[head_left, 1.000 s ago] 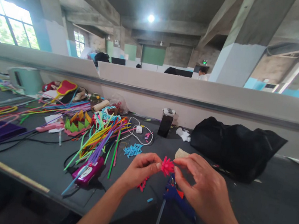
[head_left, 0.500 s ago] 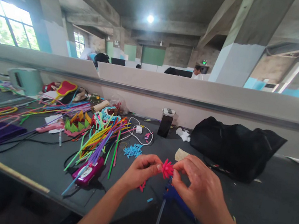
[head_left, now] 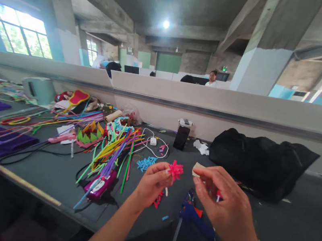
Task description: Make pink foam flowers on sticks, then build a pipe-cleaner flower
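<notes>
Right hand moved off pink flower; left hand pinching it. Right grip: cannot tell; beige piece partly hidden.

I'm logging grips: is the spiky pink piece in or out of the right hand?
Out: the left hand pinches the spiky pink piece, and a gap separates it from the right hand.

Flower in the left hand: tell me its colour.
Bright pinkish red; the flower in the left hand shows best in the head view.

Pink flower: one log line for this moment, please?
left hand: holds pink flower | right hand: off flower, near beige piece | blue glue gun: below right hand
</notes>
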Tool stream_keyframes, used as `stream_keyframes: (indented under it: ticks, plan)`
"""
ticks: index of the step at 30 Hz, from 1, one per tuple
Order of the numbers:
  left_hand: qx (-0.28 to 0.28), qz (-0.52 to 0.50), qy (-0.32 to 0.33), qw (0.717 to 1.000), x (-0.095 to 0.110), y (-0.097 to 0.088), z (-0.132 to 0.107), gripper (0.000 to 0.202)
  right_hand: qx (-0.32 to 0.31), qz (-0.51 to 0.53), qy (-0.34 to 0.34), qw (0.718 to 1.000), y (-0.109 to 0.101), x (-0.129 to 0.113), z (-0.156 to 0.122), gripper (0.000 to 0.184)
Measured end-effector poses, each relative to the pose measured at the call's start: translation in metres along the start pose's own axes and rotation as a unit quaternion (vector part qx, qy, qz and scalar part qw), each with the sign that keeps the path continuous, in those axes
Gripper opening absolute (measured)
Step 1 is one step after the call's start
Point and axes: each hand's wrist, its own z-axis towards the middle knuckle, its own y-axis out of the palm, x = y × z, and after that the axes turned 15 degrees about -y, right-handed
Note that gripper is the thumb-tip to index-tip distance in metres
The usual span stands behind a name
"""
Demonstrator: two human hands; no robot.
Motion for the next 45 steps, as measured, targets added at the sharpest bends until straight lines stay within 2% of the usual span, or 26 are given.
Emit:
stream_keyframes:
  ticks: [5,10,16,23,32,45]
  plan:
    - [-0.037,-0.037,-0.005,0.999,-0.005,0.000,0.002,0.021,-0.014,0.034,0.003,0.999,0.009,-0.001,0.001,0.016]
    - [-0.050,-0.044,-0.023,0.998,-0.009,0.005,0.001,0.020,-0.019,0.073,0.017,0.997,0.010,-0.002,0.003,0.019]
    - [-0.022,-0.026,-0.033,0.999,-0.011,0.011,0.000,0.023,-0.018,0.108,0.025,0.994,0.009,0.000,0.001,0.017]
    - [-0.007,0.006,-0.026,1.000,-0.014,0.007,0.001,0.022,-0.015,0.151,0.045,0.987,0.007,-0.003,0.003,0.014]
    - [0.026,0.039,0.008,0.999,-0.012,0.003,0.002,0.023,-0.018,0.174,0.050,0.983,0.005,-0.005,0.004,0.011]
    - [0.030,0.088,0.028,0.995,-0.014,-0.003,0.003,0.026,-0.033,0.187,0.064,0.980,0.000,-0.007,0.007,0.013]
